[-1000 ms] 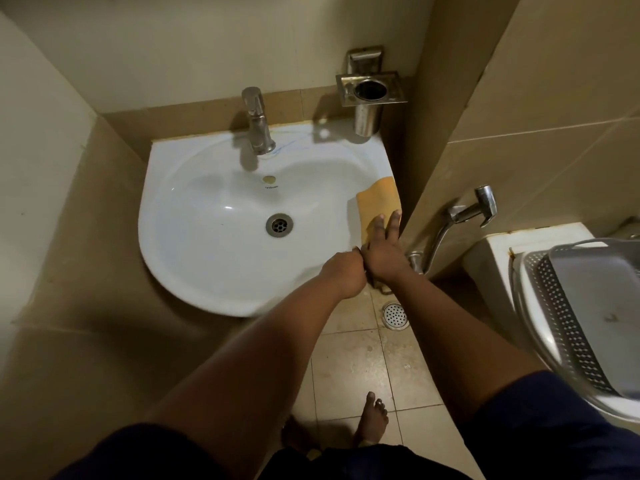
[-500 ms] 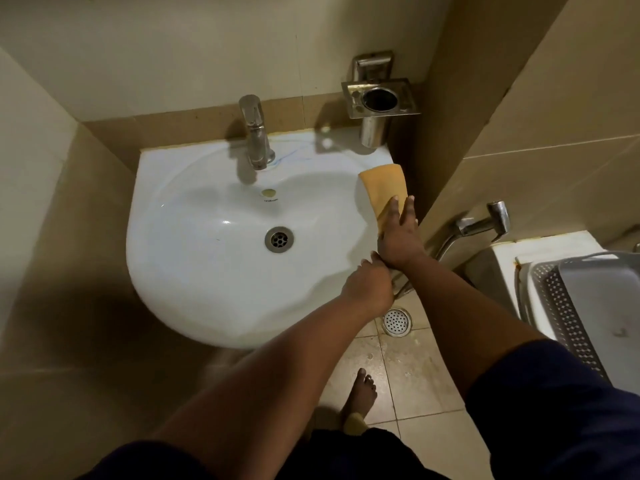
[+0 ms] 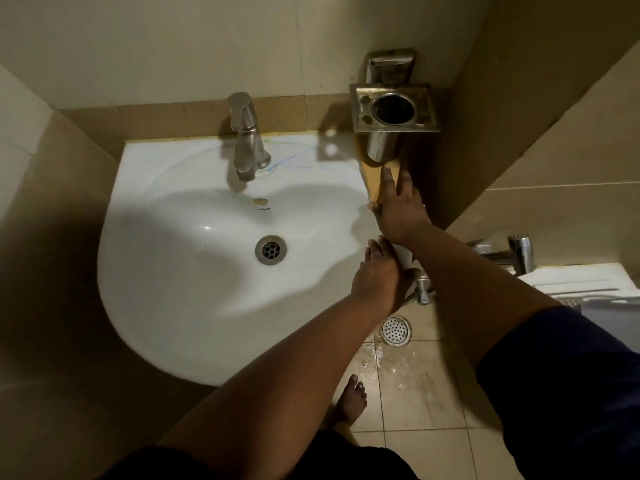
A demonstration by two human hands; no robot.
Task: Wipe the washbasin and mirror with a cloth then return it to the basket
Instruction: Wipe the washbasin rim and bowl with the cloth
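Note:
The white washbasin (image 3: 194,271) fills the middle of the head view. My right hand (image 3: 398,209) presses an orange cloth (image 3: 373,181) flat onto the basin's right rim, near the far right corner and just under the metal cup holder (image 3: 393,109). Its fingers lie straight on the cloth, which they mostly cover. My left hand (image 3: 375,275) rests on the right rim closer to me, fingertips touching my right wrist. At the right edge a blurred sliver of the metal basket (image 3: 595,303) shows. The mirror is out of view.
A steel tap (image 3: 246,140) stands at the basin's back, with the drain (image 3: 270,250) in the bowl. A side wall closes in right of the cloth. A wall tap (image 3: 519,254) sticks out at the right. Below are a floor drain (image 3: 396,330), wet tiles and my bare foot (image 3: 349,400).
My right hand has slid the cloth along the right rim away from me, up to the cup holder. My left hand followed a little along the rim.

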